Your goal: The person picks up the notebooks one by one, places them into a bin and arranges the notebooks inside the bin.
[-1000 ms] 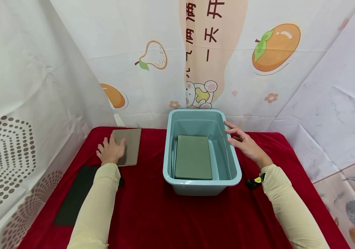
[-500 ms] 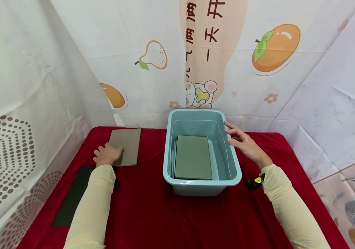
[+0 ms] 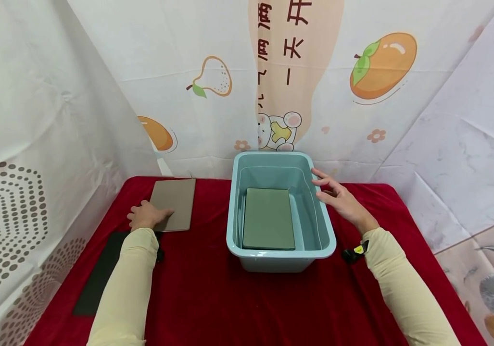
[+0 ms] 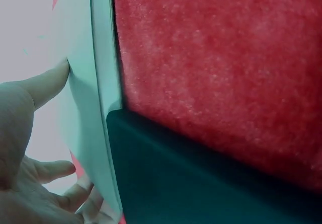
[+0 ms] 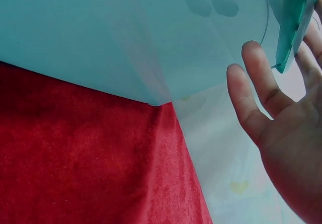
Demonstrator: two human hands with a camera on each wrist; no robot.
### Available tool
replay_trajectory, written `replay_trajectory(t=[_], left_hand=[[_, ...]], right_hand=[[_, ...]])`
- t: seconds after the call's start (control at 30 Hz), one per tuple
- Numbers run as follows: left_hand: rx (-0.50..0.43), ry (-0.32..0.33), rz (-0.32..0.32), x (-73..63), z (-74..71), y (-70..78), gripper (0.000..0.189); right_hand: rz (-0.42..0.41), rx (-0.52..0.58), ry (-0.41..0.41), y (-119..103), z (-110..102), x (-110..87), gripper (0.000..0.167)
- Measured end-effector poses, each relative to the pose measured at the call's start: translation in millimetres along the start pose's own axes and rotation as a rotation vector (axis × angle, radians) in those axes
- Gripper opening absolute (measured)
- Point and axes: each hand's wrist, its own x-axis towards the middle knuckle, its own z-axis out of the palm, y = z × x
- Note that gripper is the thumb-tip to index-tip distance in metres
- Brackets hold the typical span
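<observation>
Left hand's shift: since the earlier frames the left hand [image 3: 145,215] has been sliding toward eight o'clock over the brown notebook [image 3: 179,198]; the right hand [image 3: 346,202] is keeping its place.
Left arm: its sleeve [image 3: 121,293] is coming in from between six and seven o'clock, the back of the hand facing up.
Left fingers: they are standing loosely spread, with a wide gap to the thumb, whose tip is resting on the cover; I cannot tell whether any are reaching under the edge.
Brown notebook: it is lying flat on the red cloth [image 3: 298,307], at nine o'clock from the tub [image 3: 281,253].
Right arm: it is coming in from five o'clock, the hand hanging by the tub's rim at two o'clock.
Right fingers: they are standing apart, slightly bent, pinching nothing; I cannot tell whether they are touching the rim.
Green notebook: this one [image 3: 268,218] is lying inside the tub, toward nine o'clock; only the head view is showing it.
Left wrist view: it is showing the brown notebook's edge meeting the black notebook [image 4: 201,183], a spot the arm is hiding from above.
Right wrist view: it is showing finger-shaped dark patches on the tub's wall.
</observation>
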Motion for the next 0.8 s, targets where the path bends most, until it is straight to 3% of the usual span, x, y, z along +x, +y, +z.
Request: replay_trajectory(t=[0.4, 0.8], left_hand=[[-0.059, 0.069, -0.018, 7.6, 3.3, -12.5, 0.113], [-0.025, 0.099, 0.017, 10.5, 4.6, -8.7, 0.104]], right_hand=[[-0.006, -0.006, -0.002, -0.4, 0.3, 2.4, 0.042], [0.018, -0.023, 0.006, 0.3, 0.0, 0.2, 0.040]])
